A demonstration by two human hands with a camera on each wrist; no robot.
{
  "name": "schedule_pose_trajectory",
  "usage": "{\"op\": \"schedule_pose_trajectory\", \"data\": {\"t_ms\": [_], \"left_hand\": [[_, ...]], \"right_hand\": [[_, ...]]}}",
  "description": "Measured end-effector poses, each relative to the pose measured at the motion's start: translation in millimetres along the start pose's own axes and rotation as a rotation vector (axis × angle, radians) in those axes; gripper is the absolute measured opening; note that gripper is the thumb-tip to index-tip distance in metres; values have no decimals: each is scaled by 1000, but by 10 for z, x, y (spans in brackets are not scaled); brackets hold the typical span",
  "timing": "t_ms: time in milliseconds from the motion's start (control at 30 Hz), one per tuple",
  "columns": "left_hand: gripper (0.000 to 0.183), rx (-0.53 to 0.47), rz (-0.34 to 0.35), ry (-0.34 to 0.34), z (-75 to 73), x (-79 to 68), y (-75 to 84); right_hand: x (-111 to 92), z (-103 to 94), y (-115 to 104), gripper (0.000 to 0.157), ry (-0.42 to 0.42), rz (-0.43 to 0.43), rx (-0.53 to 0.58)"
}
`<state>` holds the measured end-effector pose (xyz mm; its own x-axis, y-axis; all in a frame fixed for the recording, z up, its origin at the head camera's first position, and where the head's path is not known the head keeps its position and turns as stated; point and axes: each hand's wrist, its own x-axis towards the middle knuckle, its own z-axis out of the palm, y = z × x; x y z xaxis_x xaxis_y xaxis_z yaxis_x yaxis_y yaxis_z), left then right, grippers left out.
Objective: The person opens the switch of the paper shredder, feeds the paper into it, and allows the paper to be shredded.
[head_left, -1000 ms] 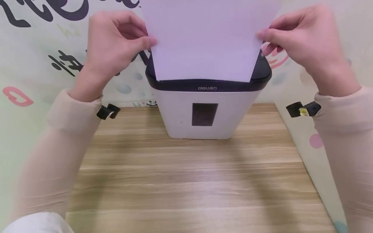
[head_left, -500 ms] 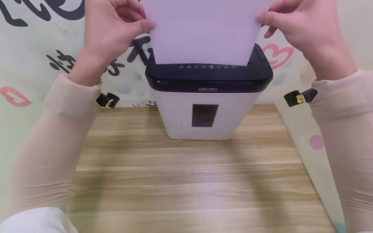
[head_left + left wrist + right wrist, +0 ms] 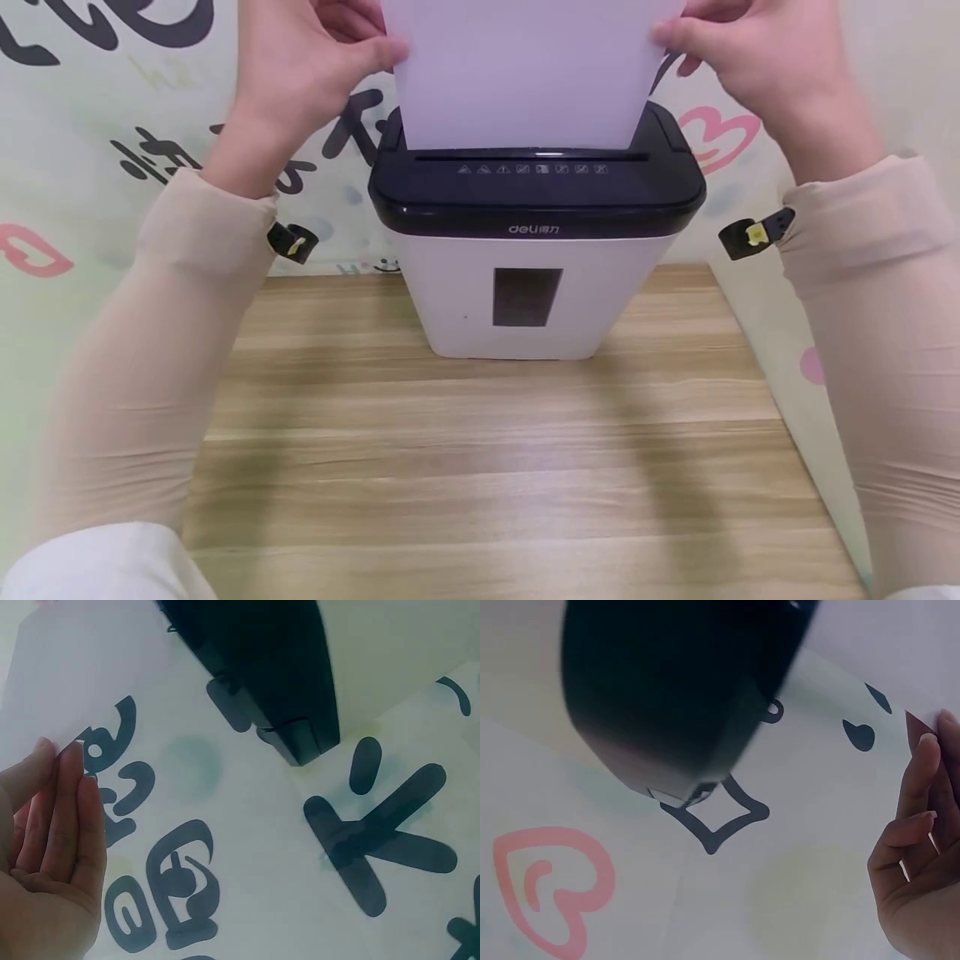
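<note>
A white sheet of paper (image 3: 525, 75) hangs upright between my two hands, its lower edge at the slot in the black top of a paper shredder (image 3: 536, 292). Whether that edge has entered the slot I cannot tell. The left hand (image 3: 303, 71) pinches the sheet's left edge between thumb and fingers; in the left wrist view the same hand (image 3: 56, 832) holds a corner area of the paper (image 3: 82, 667). On the opposite edge, the right hand (image 3: 772, 71) pinches the sheet, its fingers partly cut off by the frame. The shredder's dark top (image 3: 675, 697) fills much of the right wrist view.
The shredder stands at the back of a wood-grain table (image 3: 480, 467). Directly behind it rises a wall (image 3: 180, 100) with printed lettering and hearts. Along the table's right side runs another pale wall surface (image 3: 765, 350).
Both hands have moved up and back with the paper. Its lower edge has gone from the shredder's front rim to the slot, uncovering the row of icons on the lid.
</note>
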<state>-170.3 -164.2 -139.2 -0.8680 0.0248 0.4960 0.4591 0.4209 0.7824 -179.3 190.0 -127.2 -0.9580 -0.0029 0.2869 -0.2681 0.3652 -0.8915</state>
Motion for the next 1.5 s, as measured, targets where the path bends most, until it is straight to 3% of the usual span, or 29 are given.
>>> {"op": "schedule_pose_trajectory", "data": {"t_ms": [267,567,800,1033,1300,1500], "left_hand": [[18,29,-32,-3,11,-3,-69],[16,96,-12,1,51,-1,-128],[15,146,-12,-9,67,-3,-181],[17,177,-29,-30,97,-9,-243],[16,197,-15,-71,152,-55,-326],[18,189,-53,-97,170,-85,-378]], "right_hand": [[-41,58,22,9,8,11,-18],[-34,24,64,15,19,23,-39],[-42,43,125,11,7,-60,-59],[-54,57,204,14,1,-69,-115],[-125,86,317,7,-14,-79,-149],[-152,113,402,5,-21,-51,-182]]}}
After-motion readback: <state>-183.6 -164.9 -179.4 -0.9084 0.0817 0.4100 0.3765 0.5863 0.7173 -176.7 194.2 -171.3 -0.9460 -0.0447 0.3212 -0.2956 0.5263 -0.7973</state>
